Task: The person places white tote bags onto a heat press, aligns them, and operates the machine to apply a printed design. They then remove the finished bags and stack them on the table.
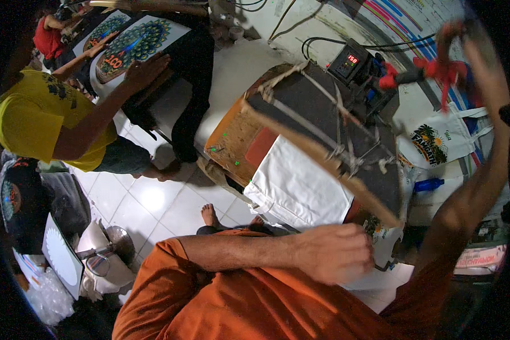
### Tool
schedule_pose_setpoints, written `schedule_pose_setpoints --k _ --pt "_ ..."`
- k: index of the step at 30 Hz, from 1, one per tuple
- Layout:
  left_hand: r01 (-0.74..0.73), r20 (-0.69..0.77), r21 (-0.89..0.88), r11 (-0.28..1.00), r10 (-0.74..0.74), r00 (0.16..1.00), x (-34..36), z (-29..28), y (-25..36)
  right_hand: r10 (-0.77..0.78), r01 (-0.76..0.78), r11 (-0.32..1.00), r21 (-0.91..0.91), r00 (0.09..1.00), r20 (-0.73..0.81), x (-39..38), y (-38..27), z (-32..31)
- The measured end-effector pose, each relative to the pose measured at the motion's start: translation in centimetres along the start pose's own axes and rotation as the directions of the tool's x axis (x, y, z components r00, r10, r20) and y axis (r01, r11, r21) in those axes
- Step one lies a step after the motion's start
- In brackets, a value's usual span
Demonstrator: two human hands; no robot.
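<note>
My left hand [337, 252] is curled with its knuckles up, close to the near edge of a plain white cloth bag [303, 181]. Whatever its fingers may hold is hidden. The bag lies partly under a tilted dark board [323, 116], wrapped with grey cords, which looks like the upper plate of a heat press. Below it is a worn wooden base [228, 136]. Raised at the far right, my right hand [464, 45] is beside a red-and-black handle [408, 76]. Motion smears its fingers, so its grip on the handle is unclear.
A black control box [348, 63] with a red lit display stands behind the board. A printed tote bag [436, 139] lies at right. At left, a person in a yellow shirt [45, 122] works over peacock-printed sheets [133, 48]. Bundled bags [96, 266] sit on the tiled floor.
</note>
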State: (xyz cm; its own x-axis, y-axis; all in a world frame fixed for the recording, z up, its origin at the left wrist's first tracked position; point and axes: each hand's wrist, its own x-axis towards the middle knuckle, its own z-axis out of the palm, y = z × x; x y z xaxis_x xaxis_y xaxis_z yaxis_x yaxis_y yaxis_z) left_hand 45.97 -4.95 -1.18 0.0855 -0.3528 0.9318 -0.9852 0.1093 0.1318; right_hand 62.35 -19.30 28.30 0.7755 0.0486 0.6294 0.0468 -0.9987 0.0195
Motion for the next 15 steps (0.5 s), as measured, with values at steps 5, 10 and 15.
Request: schedule_pose_setpoints --k 5,10,15 --pt "0.159 -0.384 -0.061 0.985 -0.17 0.908 5.5 -6.8 -3.1 -0.38 0.358 0.923 0.139 0.906 0.188 -17.6 1.7 7.9" --pt "0.591 0.411 -0.054 0.805 -0.521 0.748 6.0 -7.1 -5.6 -0.476 0.436 0.879 0.193 0.776 0.415 -26.2 -1.4 12.1" --pt "0.695 0.566 -0.173 0.698 -0.507 0.65 6.0 -7.2 -6.3 -0.459 0.435 0.884 0.17 0.739 0.493 -28.0 -4.5 13.4"
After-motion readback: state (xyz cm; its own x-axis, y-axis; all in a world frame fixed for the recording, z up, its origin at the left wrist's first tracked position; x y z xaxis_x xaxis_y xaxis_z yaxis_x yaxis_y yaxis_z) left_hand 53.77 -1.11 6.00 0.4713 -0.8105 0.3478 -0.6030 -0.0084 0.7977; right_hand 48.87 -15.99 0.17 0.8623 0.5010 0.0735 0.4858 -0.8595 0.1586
